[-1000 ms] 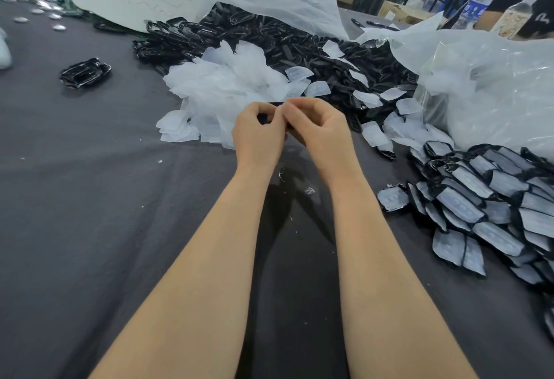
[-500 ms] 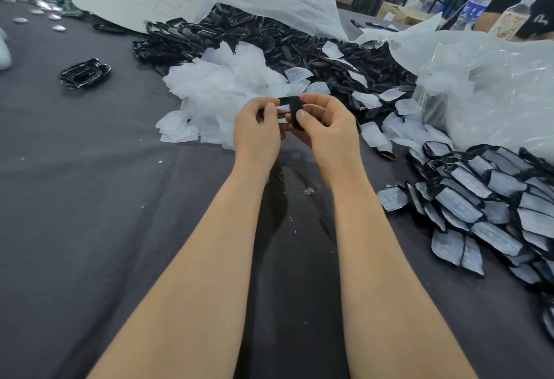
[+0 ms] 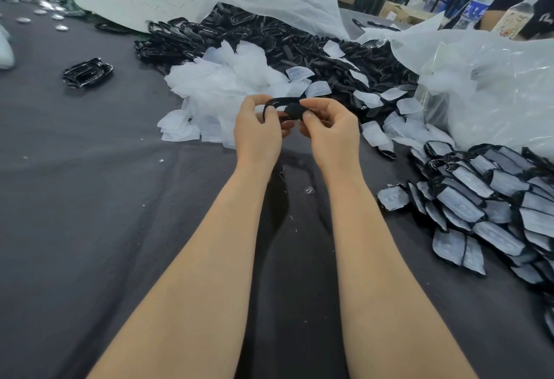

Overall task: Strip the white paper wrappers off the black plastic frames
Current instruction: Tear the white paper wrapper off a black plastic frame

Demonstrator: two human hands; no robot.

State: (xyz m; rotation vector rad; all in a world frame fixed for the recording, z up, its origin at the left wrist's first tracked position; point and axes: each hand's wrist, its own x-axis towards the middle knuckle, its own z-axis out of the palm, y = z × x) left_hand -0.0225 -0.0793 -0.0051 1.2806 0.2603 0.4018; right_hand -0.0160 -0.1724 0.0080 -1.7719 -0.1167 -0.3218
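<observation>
Cool, even light fell from overhead, bright across the desk [image 3: 90, 198]. The left hand [image 3: 257, 132] and right hand [image 3: 332, 135] were sharp and cast a soft shadow on the dark cloth beneath them. The black frame [image 3: 289, 110] they held showed only as a dark shape. The pile of white wrappers [image 3: 227, 84] was nearly washed out, and the clear plastic bag [image 3: 494, 87] at right carried pale glare. The wide lens bowed the edges, and the water bottle [image 3: 476, 3] far behind was soft.
</observation>
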